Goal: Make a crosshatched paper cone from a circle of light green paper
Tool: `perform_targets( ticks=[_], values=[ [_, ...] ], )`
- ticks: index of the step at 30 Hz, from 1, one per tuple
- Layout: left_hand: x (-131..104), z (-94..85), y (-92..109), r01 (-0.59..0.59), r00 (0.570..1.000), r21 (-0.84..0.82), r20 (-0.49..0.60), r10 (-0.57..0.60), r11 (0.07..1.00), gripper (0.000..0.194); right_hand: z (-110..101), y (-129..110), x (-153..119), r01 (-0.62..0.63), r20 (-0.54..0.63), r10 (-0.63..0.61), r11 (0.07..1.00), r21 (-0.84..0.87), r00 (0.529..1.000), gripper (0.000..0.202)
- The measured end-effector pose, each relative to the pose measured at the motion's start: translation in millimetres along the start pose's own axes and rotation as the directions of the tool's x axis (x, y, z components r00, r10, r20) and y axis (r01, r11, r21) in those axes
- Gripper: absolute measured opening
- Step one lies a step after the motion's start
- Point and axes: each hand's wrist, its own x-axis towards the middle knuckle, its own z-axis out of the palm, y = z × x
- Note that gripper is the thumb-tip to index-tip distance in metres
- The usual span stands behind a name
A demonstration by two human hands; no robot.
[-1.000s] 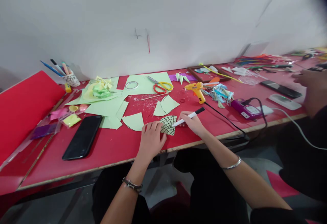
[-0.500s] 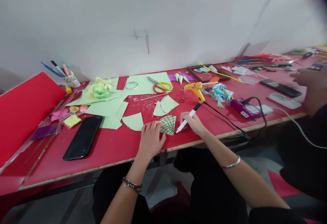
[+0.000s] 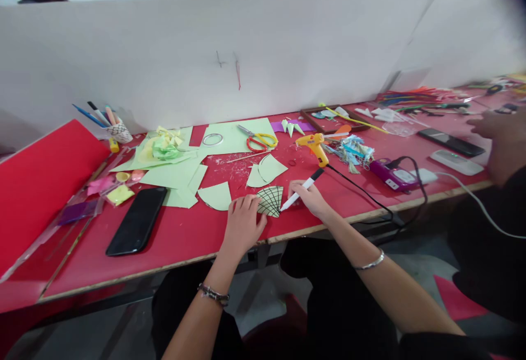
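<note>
A pale green paper fan [image 3: 270, 201] covered with a black grid of lines lies near the table's front edge. My left hand [image 3: 243, 218] rests on its left side, fingers laid out and thumb apart, pressing it down. In my right hand [image 3: 309, 198] is a white marker with a black end [image 3: 299, 193], pinched between closed fingers. Its tip touches the lower right edge of the fan or sits right beside it. A plain green fan piece [image 3: 216, 196] lies left of my left hand, and more cut green paper [image 3: 267, 171] lies behind the gridded fan.
Scissors [image 3: 258, 140] and a metal ring [image 3: 212, 139] lie on green sheets. A yellow glue gun [image 3: 314, 146] stands beyond my right hand, its cord running to a purple power strip [image 3: 394, 175]. A black phone [image 3: 137, 221] lies left. Another person's hand [image 3: 499, 135] shows at right.
The marker has tilted lower, and its tip has moved slightly up and left to the fan's edge. My left hand stays in place. The view has shifted a little.
</note>
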Motion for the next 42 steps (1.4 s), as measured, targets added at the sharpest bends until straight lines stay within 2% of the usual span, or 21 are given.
perform_targets(
  ticks=[7,12,22,30,39,42],
  values=[
    [-0.3,-0.4,-0.1,-0.004,1.0,0.0,0.001,0.004,1.0,0.027,0.2,4.1,3.0,0.016,-0.069,-0.016,1.0,0.007,0.997,0.026],
    [-0.1,-0.9,-0.2,-0.002,1.0,-0.002,0.004,0.002,1.0,0.027,1.7,0.9,0.5,0.021,-0.017,-0.021,1.0,-0.012,1.0,0.025],
    [-0.3,-0.5,0.0,-0.006,1.0,0.001,-0.004,0.006,1.0,0.026,0.5,-0.3,-3.5,-0.002,0.159,0.003,1.0,-0.006,0.987,0.026],
    [-0.2,-0.3,-0.4,0.004,1.0,0.002,0.003,-0.004,1.0,0.027,0.5,3.2,-0.2,0.019,0.055,-0.021,0.999,0.028,0.998,0.027],
    [0.1,2.7,-1.7,-0.006,1.0,-0.005,-0.026,0.006,1.0,0.026,0.3,1.2,-2.9,0.007,0.188,-0.013,0.999,0.034,0.982,0.027],
    [-0.4,2.3,-1.9,-0.014,0.999,-0.008,-0.038,0.014,1.0,0.027,-1.3,1.6,-1.5,0.027,0.136,-0.037,0.997,0.075,0.99,0.031]
  ],
)
